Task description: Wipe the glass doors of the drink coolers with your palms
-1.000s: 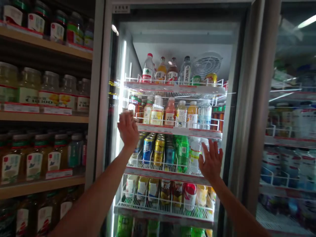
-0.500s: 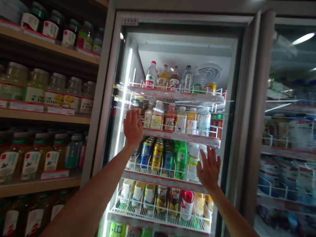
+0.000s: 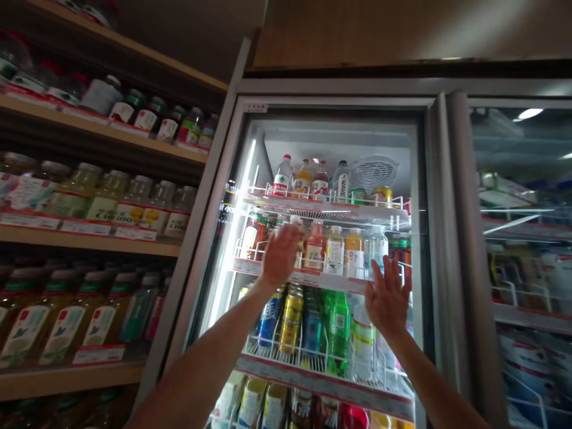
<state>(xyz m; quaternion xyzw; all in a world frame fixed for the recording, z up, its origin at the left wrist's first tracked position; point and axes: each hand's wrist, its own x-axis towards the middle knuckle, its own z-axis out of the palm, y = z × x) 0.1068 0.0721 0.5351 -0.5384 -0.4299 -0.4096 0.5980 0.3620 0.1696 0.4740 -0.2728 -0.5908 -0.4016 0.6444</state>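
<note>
My left hand [image 3: 282, 255] is raised before the glass door of a lit drinks fridge [image 3: 431, 179], fingers stretched out, with nothing in it. Behind it stand second-shelf bottles, partly hidden, beside a red-orange bottle [image 3: 314, 247]. My right hand [image 3: 389, 297], also empty, has its fingers spread in front of a clear bottle [image 3: 378, 247] and the shelf below. Whether either palm touches the glass I cannot tell. Between my arms show a gold can [image 3: 291, 320], a blue can [image 3: 269, 319] and a green bottle [image 3: 338, 328].
Wooden shelves [image 3: 165, 245] with several rows of bottled drinks stand on the left. A second glass-doored fridge [image 3: 527, 238] adjoins on the right, past a grey upright door edge [image 3: 456, 238]. Brown panelling [image 3: 402, 36] runs above.
The view has tilted up, so the fridge sits lower in the picture. My left hand has shifted right across the second shelf, closer to my right hand, which is now higher against the shelves.
</note>
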